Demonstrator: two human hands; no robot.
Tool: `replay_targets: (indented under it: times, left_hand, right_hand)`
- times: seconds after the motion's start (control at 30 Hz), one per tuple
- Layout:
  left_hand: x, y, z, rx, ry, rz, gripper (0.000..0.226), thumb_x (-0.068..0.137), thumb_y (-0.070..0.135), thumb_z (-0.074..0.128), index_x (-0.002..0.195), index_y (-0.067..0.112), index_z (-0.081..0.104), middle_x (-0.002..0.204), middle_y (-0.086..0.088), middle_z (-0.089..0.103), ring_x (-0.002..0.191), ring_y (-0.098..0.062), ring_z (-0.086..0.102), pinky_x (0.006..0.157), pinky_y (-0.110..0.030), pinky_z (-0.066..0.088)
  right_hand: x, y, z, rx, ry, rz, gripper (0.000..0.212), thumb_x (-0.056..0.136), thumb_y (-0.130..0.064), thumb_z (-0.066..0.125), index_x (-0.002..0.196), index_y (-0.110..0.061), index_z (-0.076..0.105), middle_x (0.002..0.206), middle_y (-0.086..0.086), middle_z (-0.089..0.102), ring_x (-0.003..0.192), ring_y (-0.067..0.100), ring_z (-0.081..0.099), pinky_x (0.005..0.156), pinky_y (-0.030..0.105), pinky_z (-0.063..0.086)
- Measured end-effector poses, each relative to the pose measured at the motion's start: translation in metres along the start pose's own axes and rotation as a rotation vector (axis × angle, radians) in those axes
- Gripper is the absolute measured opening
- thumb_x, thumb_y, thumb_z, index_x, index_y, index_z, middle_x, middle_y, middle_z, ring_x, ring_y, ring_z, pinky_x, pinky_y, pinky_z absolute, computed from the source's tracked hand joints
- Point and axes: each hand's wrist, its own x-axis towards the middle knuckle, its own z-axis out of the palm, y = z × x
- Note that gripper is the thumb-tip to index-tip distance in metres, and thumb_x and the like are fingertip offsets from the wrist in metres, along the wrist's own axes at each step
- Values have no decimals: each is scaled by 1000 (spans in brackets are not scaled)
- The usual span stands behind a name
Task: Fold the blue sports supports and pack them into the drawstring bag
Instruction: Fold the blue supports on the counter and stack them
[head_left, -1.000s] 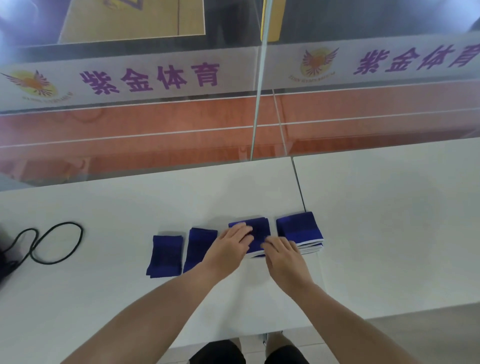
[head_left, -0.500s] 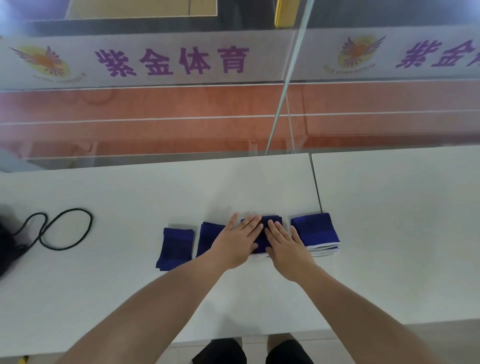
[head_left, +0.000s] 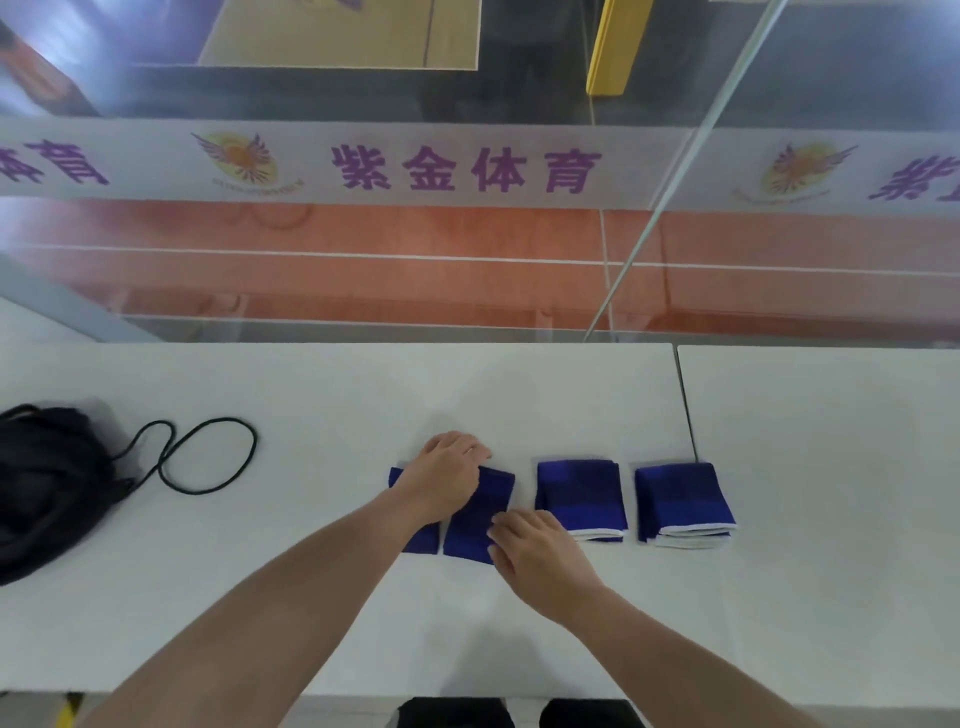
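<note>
Several blue sports supports lie in a row on the white table. Two folded ones with white edges sit at the right, one beside the other. My left hand lies curled over the far ends of the two left supports, one mostly hidden under my wrist. My right hand touches the near right corner of the second support, fingers bent at its edge. The black drawstring bag sits at the table's far left, its cord looped beside it.
A glass barrier rises right behind the table, with a sports court beyond. A seam splits the tabletop at the right. The table's near edge runs just above my dark shoes.
Both hands left the third support, which now lies folded, and moved left onto the two leftmost supports. The camera view swung left, bringing the bag into sight.
</note>
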Motion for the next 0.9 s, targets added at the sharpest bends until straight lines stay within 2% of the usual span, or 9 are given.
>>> replay_targets:
  times: [0.03,0.1,0.17,0.23,0.43,0.57,0.73,0.8,0.9]
  left_hand:
    - [0,-3,1,25,-50,8,43,99,23,48,142,17,46,146,0,46,136,-21,37,118,-36,22]
    - [0,-8,6,106,-106,58,51,97,31,55,144,19,42,148,1,44,137,-21,37,120,-40,18]
    - [1,-11,13,170,-124,93,53,94,32,59,143,19,41,145,-1,45,133,-24,39,121,-42,17]
    - [3,-11,21,189,-105,91,53,93,31,60,141,18,43,141,-3,46,130,-27,39,120,-42,18]
    - [12,-6,16,167,-100,76,31,96,27,53,123,13,57,120,-6,52,113,-28,48,111,-38,29]
    - [14,-2,13,17,-30,24,26,95,23,53,119,15,56,114,-2,56,109,-25,52,104,-36,34]
    - [-8,4,19,40,114,149,29,90,17,61,118,15,59,112,-2,60,102,-22,54,100,-36,42]
    - [-22,6,24,46,160,174,29,87,21,65,115,17,58,109,-2,59,98,-22,54,96,-36,47]
    - [-41,9,33,32,148,185,35,90,39,61,119,20,56,112,1,56,101,-20,52,97,-34,45]
  right_hand:
    - [1,-5,6,-27,-56,9,38,97,-40,43,118,-22,70,125,-4,67,116,15,62,99,33,51]
    - [2,-12,19,-65,-170,-6,52,100,-42,36,142,-17,53,152,0,46,142,17,40,117,36,25]
    - [0,-16,26,-57,-260,-33,59,104,-41,28,156,-13,23,166,2,13,153,18,8,119,36,-3]
    - [-3,-17,29,-71,-294,-19,62,105,-40,25,158,-15,7,167,-1,-5,153,17,-9,117,37,-15]
    - [-4,-11,30,-178,-286,5,63,103,-40,29,157,-10,15,167,6,4,153,23,-1,118,44,-11]
    - [-12,-17,29,-144,-321,2,66,103,-40,26,158,-13,0,166,3,-12,152,18,-14,119,42,-15]
    - [-12,-13,32,-166,-358,24,69,103,-41,26,157,-14,-8,165,1,-18,147,15,-24,120,48,-15]
    - [-11,-12,34,-164,-385,27,70,103,-41,26,157,-15,-11,164,0,-20,147,14,-27,121,49,-13]
    - [-10,-11,35,-173,-375,27,71,103,-40,27,157,-13,-10,166,2,-14,150,20,-21,121,50,-11]
